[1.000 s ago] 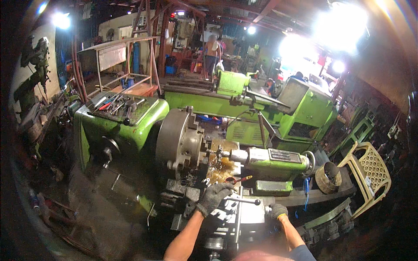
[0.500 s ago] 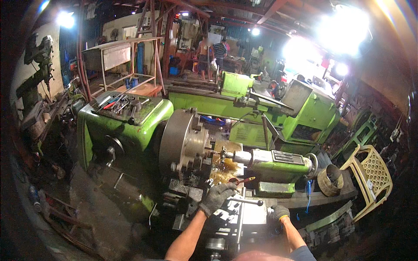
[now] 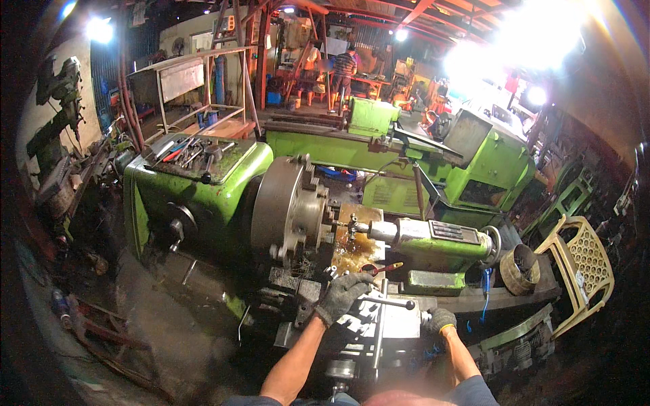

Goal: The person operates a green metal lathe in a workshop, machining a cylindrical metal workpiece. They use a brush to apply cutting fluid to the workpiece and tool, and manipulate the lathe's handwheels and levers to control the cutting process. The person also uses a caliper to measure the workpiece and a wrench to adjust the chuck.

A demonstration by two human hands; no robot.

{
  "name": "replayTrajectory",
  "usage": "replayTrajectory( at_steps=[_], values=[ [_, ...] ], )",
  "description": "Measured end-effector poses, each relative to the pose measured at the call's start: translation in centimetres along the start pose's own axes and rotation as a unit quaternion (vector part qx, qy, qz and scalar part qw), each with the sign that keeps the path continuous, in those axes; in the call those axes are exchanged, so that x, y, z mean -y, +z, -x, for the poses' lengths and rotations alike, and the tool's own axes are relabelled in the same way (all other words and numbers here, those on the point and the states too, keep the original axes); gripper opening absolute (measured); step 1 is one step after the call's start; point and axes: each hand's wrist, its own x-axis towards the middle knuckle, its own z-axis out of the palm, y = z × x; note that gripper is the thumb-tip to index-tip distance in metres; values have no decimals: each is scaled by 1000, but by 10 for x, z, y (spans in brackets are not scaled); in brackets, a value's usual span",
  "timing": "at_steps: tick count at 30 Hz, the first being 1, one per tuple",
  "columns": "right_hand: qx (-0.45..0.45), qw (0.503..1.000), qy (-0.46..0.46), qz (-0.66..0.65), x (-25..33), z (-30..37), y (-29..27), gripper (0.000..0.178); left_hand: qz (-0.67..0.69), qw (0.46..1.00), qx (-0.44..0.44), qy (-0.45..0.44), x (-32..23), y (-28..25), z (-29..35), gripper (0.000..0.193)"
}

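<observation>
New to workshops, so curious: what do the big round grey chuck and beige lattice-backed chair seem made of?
The grey chuck: probably bare steel or cast iron, by its dull metallic sheen. The chair: likely moulded plastic, smooth-looking, its pierced back and frame one colour.

To the left of the big round chuck, the green headstock carries on its flat top a pile of hand tools, some with red parts. To the right of the chuck, the lathe bed bears the green tailstock and, beyond it, a round tan container. Nearer than the chuck and toward its right, the carriage also sits on the bed, its top partly pale.
</observation>
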Motion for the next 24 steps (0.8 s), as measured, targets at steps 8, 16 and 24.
replayTrajectory(
  at_steps=[8,16,24],
  values=[
    [-10,1000,3,-19,1,-4,5,55,-2,1000,-6,-4,-7,-1,2,23],
    [-28,1000,7,-9,-6,-7,11,52,-34,999,6,-13,-7,-1,-1,25],
    [1,1000,12,-11,8,5,-10,54,-26,1000,1,-12,-2,-1,-1,25]
  ],
)
